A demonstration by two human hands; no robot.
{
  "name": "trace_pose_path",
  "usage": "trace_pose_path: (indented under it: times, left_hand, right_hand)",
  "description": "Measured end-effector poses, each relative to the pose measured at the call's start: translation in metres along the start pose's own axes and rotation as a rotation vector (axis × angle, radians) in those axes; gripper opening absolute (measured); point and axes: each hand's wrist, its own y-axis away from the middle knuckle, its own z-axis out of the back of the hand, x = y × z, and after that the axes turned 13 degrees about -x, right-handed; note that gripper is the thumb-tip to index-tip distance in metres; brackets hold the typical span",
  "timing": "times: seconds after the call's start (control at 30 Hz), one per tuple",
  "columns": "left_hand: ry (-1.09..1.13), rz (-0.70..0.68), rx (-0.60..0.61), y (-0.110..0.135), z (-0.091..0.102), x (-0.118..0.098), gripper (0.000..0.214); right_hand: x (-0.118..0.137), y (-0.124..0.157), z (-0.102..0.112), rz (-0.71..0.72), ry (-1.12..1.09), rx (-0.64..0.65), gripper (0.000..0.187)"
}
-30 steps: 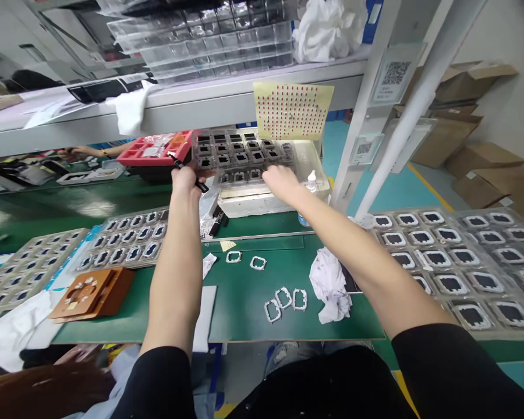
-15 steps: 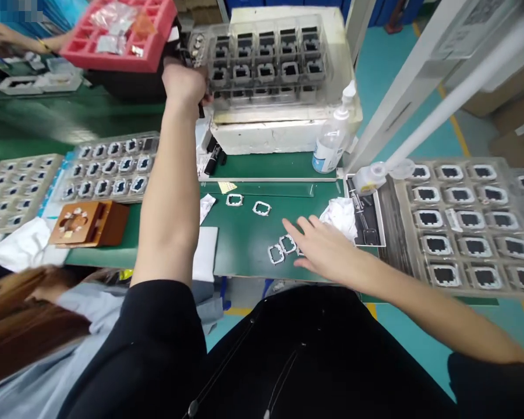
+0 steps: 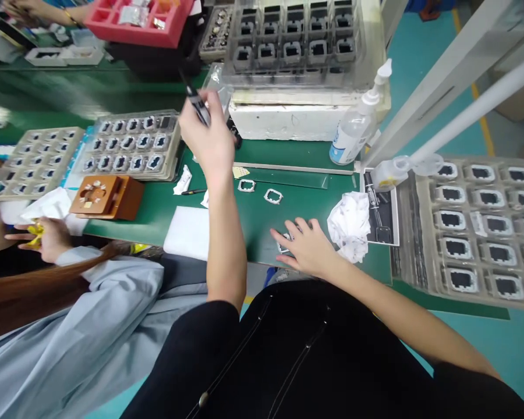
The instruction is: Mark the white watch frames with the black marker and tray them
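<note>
My left hand (image 3: 209, 142) is raised over the green mat (image 3: 253, 215) and is closed around a black pen (image 3: 196, 105) that points up and away. My right hand (image 3: 303, 247) lies flat near the mat's front edge, fingers spread, covering small white frame parts; one shows at its fingertips (image 3: 283, 244). Two more white frames (image 3: 247, 185) (image 3: 273, 196) lie on the mat beyond it. A crumpled white tissue (image 3: 349, 224) sits just right of my right hand.
Clear trays of dark parts stand at the right (image 3: 475, 221), at the left (image 3: 131, 145) and on a white block at the back (image 3: 288, 46). A pump bottle (image 3: 353, 131), a red foam tray (image 3: 135, 23) and an orange jig (image 3: 107, 195) are nearby. A co-worker in light blue (image 3: 70, 302) sits at my left.
My left hand came back from the rear tray toward me with the pen. My right hand settled flat onto the white frames at the front edge. The view tilted down further.
</note>
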Motion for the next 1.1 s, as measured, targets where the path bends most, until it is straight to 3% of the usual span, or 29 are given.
trace_pose_path:
  times: [0.07, 0.1, 0.17, 0.23, 0.37, 0.5, 0.63, 0.87, 1.1]
  left_hand:
    - [0.085, -0.074, -0.190, 0.044, 0.017, 0.014, 0.027]
    - [0.135, -0.090, -0.199, 0.065, 0.025, 0.021, 0.027]
    - [0.172, -0.058, -0.109, 0.103, 0.040, 0.034, 0.029]
    - [0.153, 0.064, -0.020, 0.131, 0.052, 0.048, 0.032]
    - [0.192, 0.159, 0.021, 0.166, 0.059, 0.080, 0.038]
    - [0.258, 0.279, 0.068, 0.188, 0.051, 0.108, 0.051]
    - [0.307, 0.322, 0.115, 0.199, 0.048, 0.121, 0.052]
    - [0.328, 0.310, 0.224, 0.210, 0.052, 0.114, 0.057]
    - [0.349, 0.307, 0.272, 0.218, 0.046, 0.115, 0.052]
  right_hand:
    - [-0.004, 0.001, -0.003, -0.014, 0.025, -0.015, 0.067]
    - [-0.006, 0.002, -0.002, -0.022, 0.045, -0.026, 0.066]
    - [-0.010, 0.005, 0.001, -0.024, 0.092, -0.053, 0.064]
    - [-0.010, 0.008, 0.002, -0.012, 0.137, -0.077, 0.060]
    - [-0.005, 0.011, -0.005, -0.016, 0.218, -0.112, 0.056]
    - [0.000, 0.014, -0.012, -0.037, 0.270, -0.129, 0.053]
    - [0.002, 0.018, -0.011, -0.059, 0.312, -0.149, 0.052]
    - [0.011, 0.031, -0.016, -0.278, 0.398, -0.215, 0.046]
    - [0.008, 0.030, -0.031, -0.265, 0.390, -0.251, 0.039]
